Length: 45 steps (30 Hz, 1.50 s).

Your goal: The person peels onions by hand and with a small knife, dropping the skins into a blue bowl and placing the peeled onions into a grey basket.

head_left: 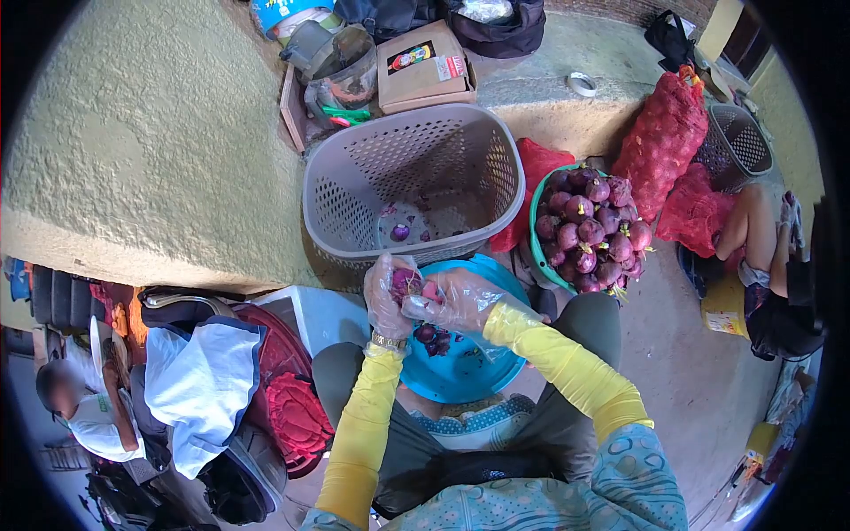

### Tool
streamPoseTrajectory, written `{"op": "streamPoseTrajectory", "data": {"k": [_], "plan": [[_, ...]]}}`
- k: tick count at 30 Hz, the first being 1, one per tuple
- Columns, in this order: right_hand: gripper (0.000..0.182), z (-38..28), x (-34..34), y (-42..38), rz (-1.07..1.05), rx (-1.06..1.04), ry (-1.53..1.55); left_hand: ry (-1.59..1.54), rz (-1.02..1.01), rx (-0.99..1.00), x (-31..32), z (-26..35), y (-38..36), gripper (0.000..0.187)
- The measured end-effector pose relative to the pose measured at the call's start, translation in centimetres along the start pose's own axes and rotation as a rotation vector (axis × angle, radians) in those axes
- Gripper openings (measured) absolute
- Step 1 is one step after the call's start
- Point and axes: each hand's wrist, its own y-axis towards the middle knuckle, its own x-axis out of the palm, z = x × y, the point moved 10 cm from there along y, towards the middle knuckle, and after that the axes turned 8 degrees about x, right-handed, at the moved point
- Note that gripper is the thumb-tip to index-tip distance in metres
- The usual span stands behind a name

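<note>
The single head view came from high over the wearer's lap, looking forward and steeply down. The patterned shirt (496,511) filled the near edge at six o'clock, closest to the lens, with the trousers (571,438) just beyond. The left hand (384,303) and right hand (462,299) sat close to mid-view, seen from above and behind — the onion (406,283) between them. The lens looked down into the grey basket (407,168) toward twelve o'clock. Its coverage was very wide — from the rough wall (133,133) at ten to bare legs (754,228) at three and a smaller, farther person (102,425) at eight — bending toward a dark, rounded border.
</note>
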Motion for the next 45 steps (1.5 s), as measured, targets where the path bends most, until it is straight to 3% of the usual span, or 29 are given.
{"op": "streamPoseTrajectory", "data": {"k": [3, 7, 9, 13, 15, 25, 27, 28, 30, 31, 33, 34, 36, 37, 40, 42, 45], "plan": [[0.056, 0.8, 0.4, 0.3, 0.021, -0.041, 0.051, -0.149, 0.08, -0.041, 0.1, 0.7, -0.5, 0.049], [0.059, 0.5, -1.5, 0.6, -0.009, 0.05, -0.092, -0.023, -0.016, -0.102, 0.5, 0.6, 0.6, 0.043], [0.064, 0.3, -2.2, 0.6, -0.022, -0.01, -0.281, -0.323, -0.13, -0.397, 2.7, -0.7, -0.3, 0.045], [0.07, 0.0, -2.3, 0.5, 0.048, -0.156, -0.32, -0.356, -0.27, -0.633, 2.8, -3.1, -1.9, 0.047], [0.071, -0.6, -2.2, 0.2, 0.051, -0.186, -0.422, -0.287, -0.313, -0.476, 2.9, -2.3, -1.2, 0.049], [0.073, 0.5, -1.9, 0.6, 0.075, -0.105, -0.348, -0.277, -0.254, -0.401, 2.8, -1.9, -1.1, 0.044], [0.066, 0.6, -1.3, 0.6, 0.087, -0.082, -0.303, 0.332, -0.23, 0.5, 2.0, 3.8, -0.7, 0.043], [0.066, 0.4, -1.1, 0.5, 0.088, -0.083, -0.303, 0.332, -0.23, 0.501, 2.1, 3.2, -0.8, 0.043], [0.064, 0.3, -1.1, 0.4, 0.062, -0.021, -0.123, -0.057, -0.105, 0.042, 0.8, -1.6, -0.2, 0.041], [0.064, 0.5, -0.9, 0.4, 0.062, -0.021, -0.122, -0.056, -0.105, 0.041, 0.7, -1.7, -0.3, 0.041], [0.06, 1.5, -0.2, 0.6, 0.031, 0.007, 0.003, 0.392, -0.09, 0.359, 0.7, 1.6, -0.3, 0.043], [0.06, 2.1, 0.3, 0.7, 0.031, 0.008, 0.002, 0.391, -0.09, 0.358, 1.1, 1.9, -0.4, 0.043], [0.058, 3.3, 1.1, 1.1, 0.024, 0.025, 0.288, 0.052, 0.09, 0.074, 0.0, 0.0, -0.3, 0.048], [0.058, 3.6, 1.2, 1.3, 0.023, 0.024, 0.288, 0.054, 0.09, 0.075, 0.0, 0.0, -0.2, 0.048], [0.058, 4.8, 2.1, 1.6, -0.071, 0.129, 0.473, -0.011, -0.012, 0.087, 1.0, 1.3, 0.3, 0.056], [0.066, 3.8, 0.9, 1.5, 0.011, 0.031, 0.424, -0.271, -0.147, -0.189, 2.5, 0.7, -0.3, 0.055], [0.062, 0.1, -1.7, -0.1, 0.029, 0.007, 0.282, -0.062, -0.297, -0.204, 2.4, 0.7, -0.6, 0.057]]}}
